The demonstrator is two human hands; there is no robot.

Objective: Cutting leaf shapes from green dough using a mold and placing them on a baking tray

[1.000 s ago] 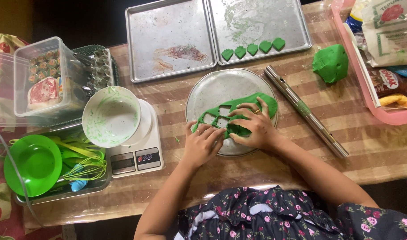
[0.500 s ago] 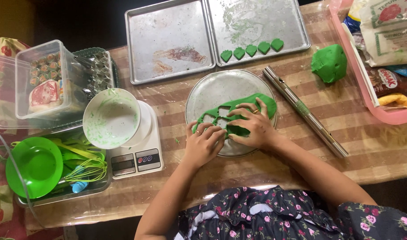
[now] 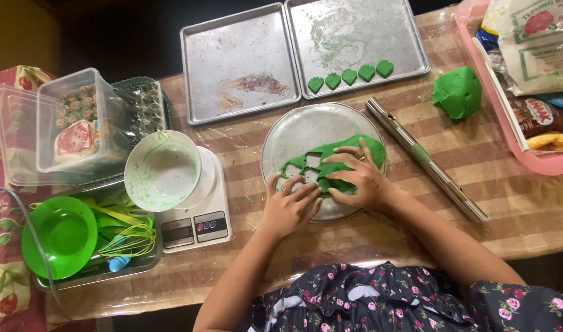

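Lying flat on the round metal plate, green dough sheet riddled with cut-out holes, both hands' grip spread open upon it.

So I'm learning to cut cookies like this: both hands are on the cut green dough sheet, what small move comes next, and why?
Probably lift a cut piece free of the dough sheet and carry it to the baking tray. The sheet on the round plate already has holes, five green shapes line the tray, and the left hand and right hand press on it.
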